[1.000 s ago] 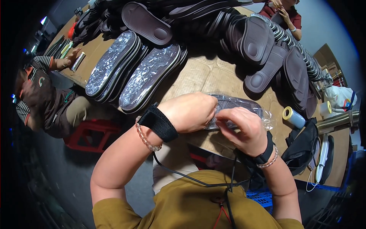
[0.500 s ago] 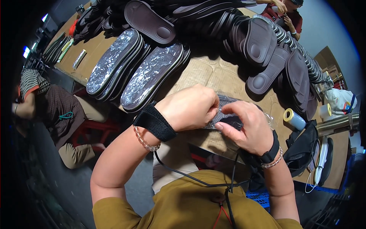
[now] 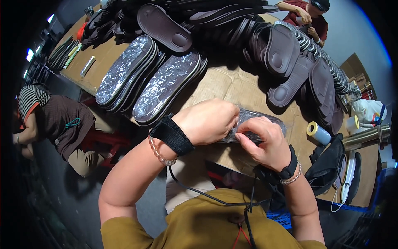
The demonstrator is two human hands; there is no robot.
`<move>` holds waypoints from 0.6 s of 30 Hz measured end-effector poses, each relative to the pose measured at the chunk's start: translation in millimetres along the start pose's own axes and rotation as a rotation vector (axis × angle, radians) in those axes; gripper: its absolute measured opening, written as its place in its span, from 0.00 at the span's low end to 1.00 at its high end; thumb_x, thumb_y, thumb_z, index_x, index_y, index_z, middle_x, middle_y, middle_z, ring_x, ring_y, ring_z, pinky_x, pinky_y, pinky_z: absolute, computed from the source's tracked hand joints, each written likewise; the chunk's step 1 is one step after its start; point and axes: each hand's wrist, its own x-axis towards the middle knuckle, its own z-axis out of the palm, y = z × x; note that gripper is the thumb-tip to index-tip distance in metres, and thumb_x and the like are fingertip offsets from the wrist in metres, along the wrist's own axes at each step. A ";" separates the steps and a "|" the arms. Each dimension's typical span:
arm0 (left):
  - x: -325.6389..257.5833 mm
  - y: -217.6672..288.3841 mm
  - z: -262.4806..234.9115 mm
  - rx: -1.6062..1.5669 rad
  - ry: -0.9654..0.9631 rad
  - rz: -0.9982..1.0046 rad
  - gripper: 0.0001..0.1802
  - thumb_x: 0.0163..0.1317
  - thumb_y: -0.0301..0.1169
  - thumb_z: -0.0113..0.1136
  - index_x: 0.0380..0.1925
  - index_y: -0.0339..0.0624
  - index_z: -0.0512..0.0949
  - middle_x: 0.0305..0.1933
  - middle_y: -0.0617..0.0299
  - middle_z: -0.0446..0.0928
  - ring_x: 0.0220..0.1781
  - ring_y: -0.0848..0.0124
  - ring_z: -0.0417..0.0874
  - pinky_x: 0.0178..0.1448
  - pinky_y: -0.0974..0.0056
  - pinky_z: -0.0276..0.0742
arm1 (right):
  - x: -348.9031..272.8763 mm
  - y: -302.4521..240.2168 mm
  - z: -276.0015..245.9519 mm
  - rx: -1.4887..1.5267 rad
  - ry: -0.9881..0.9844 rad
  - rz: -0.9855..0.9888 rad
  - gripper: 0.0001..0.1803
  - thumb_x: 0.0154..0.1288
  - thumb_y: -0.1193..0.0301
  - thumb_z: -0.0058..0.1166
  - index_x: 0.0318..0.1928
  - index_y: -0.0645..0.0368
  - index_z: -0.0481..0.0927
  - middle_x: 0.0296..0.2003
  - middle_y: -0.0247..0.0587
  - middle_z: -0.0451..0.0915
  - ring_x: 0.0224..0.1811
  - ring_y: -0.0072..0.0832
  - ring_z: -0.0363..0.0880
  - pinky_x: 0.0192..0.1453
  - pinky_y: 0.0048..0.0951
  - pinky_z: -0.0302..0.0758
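Observation:
A dark, grey-textured sole under shiny clear plastic film point(image 3: 268, 119) lies at the table's front edge, mostly covered by my hands. My left hand point(image 3: 213, 120) is closed over its left end, the fingertips hidden from sight. Over its middle, my right hand point(image 3: 265, 139) is curled with thumb and forefinger brought together, seemingly pinching the film. Further left lie two stacks of dark soles, a left stack point(image 3: 124, 70) and a right stack point(image 3: 168, 87), each topped with crinkled shiny film.
Loose brown soles point(image 3: 284, 89) pile up at the back and right. A film roll point(image 3: 319, 133), a black bag point(image 3: 327, 166) and a metal cylinder point(image 3: 367, 137) stand to the right. One person point(image 3: 62, 120) sits at left; another point(image 3: 309, 20) works at the far right.
My right thumb and forefinger have drawn together from a wider gap. More of the film-covered sole shows to the right of my hand. The whole view has shifted slightly.

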 end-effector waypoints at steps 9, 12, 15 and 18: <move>0.2 4.2 -7.2 -0.001 0.074 0.056 0.13 0.74 0.33 0.56 0.38 0.33 0.82 0.34 0.40 0.83 0.41 0.41 0.85 0.46 0.48 0.80 | -1.5 1.5 4.2 -0.081 0.068 -0.146 0.09 0.64 0.77 0.65 0.42 0.60 0.79 0.32 0.43 0.82 0.34 0.43 0.83 0.42 0.40 0.78; 1.6 1.4 -4.4 -0.001 0.073 0.050 0.13 0.75 0.32 0.54 0.39 0.33 0.80 0.35 0.39 0.83 0.42 0.41 0.85 0.48 0.48 0.80 | -3.5 3.2 4.9 -0.142 0.117 -0.256 0.10 0.64 0.79 0.65 0.43 0.61 0.78 0.32 0.44 0.82 0.33 0.43 0.83 0.39 0.40 0.78; 2.0 -2.9 0.1 0.011 0.044 0.018 0.12 0.77 0.32 0.51 0.40 0.32 0.78 0.37 0.38 0.83 0.44 0.40 0.84 0.49 0.47 0.79 | -6.1 4.8 6.1 -0.124 0.155 -0.251 0.10 0.64 0.80 0.66 0.43 0.61 0.78 0.32 0.45 0.82 0.33 0.44 0.83 0.38 0.40 0.78; 3.1 -8.0 4.8 -0.013 0.003 0.008 0.12 0.77 0.31 0.50 0.40 0.32 0.77 0.37 0.39 0.83 0.45 0.40 0.84 0.50 0.46 0.79 | -9.1 6.1 8.9 -0.121 0.138 -0.220 0.09 0.66 0.79 0.65 0.43 0.61 0.78 0.32 0.45 0.82 0.33 0.44 0.83 0.38 0.40 0.78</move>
